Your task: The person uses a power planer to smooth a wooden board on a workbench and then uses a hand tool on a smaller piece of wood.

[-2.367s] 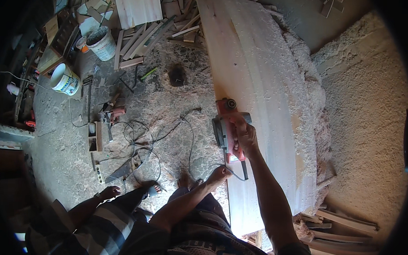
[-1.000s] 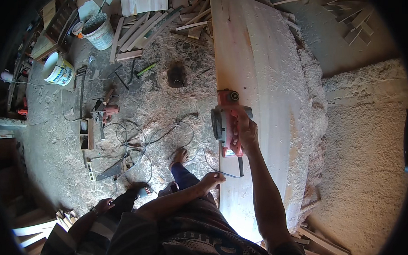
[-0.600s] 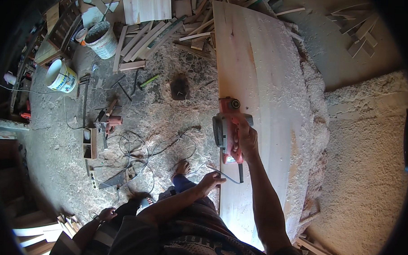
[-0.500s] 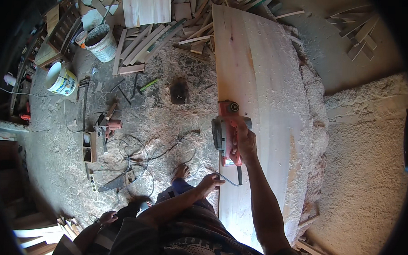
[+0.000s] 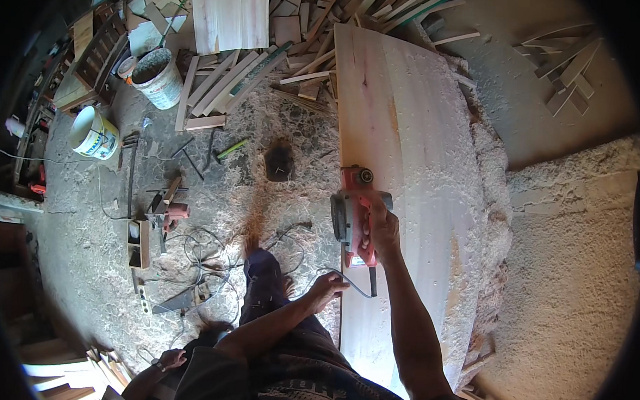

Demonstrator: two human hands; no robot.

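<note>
Gripping boxy planer (image 5: 356,226) on flecked wood (image 5: 426,175)

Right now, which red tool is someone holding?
The red planer on the pale board: the right hand grips it, the left hand holds its cord. No hand touches the red tool by the wooden box or the red thing at far left.

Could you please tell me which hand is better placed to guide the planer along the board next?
Likely the right hand: its grip is closed around the planer on the board, while the left hand is at the cord, beside the board.
</note>
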